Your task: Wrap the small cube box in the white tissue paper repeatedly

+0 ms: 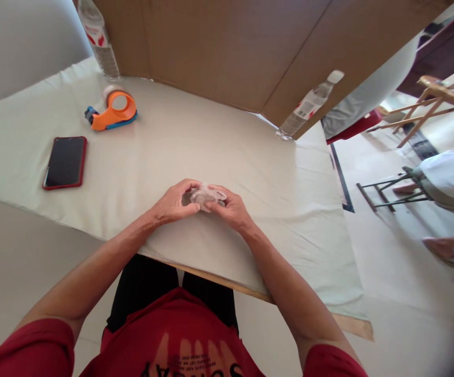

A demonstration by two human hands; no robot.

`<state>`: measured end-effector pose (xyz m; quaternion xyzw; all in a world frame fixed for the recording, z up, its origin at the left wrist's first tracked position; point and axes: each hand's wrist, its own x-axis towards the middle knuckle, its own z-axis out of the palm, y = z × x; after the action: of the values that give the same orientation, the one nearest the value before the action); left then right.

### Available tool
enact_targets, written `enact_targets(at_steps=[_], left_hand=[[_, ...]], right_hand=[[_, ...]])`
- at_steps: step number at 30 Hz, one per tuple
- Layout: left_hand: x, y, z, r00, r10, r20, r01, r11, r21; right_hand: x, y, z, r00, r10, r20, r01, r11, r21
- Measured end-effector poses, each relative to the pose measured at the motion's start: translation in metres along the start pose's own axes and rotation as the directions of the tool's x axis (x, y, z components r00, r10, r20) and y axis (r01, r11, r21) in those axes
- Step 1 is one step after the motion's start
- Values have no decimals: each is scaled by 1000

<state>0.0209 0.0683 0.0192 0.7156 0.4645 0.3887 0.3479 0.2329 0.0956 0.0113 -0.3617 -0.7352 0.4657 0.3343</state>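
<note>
A small crumpled bundle of whitish, see-through material (204, 196) is held between my two hands, over the cloth-covered table (180, 136) near its front edge. My left hand (178, 201) curves round the bundle's left side, thumb and fingers closed toward it. On the other side, my right hand (230, 207) grips it, with the thumb lying across its front. The fingers partly cover the bundle, and what it is exactly cannot be made out.
At the left lie a phone with a red case (65, 162) and an orange tape dispenser (115, 111). Water bottles stand at the back left (100, 44) and right (309, 107), by a cardboard panel (219, 47). A seated person (450, 180) is at the far right.
</note>
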Motion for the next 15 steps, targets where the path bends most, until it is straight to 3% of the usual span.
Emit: enact_targets(at_steps=[3,7,11,15], left_hand=[[1,-1,0,995,-52,84,61,993,-104],[2,-9,5,985,-129,113,153,959,-238],[3,-9,8,983,-183,25,184,958,-220],[1,1,5,980,-164,-116,159,986,-53]], right_hand=[[1,-7,-1,982,156,102,-174,963,205],[1,-15,3,983,174,59,-176,983,46],[4,-15,4,979,197,58,-202,975,90],[6,-12,4,971,234,39,-237,958,163]])
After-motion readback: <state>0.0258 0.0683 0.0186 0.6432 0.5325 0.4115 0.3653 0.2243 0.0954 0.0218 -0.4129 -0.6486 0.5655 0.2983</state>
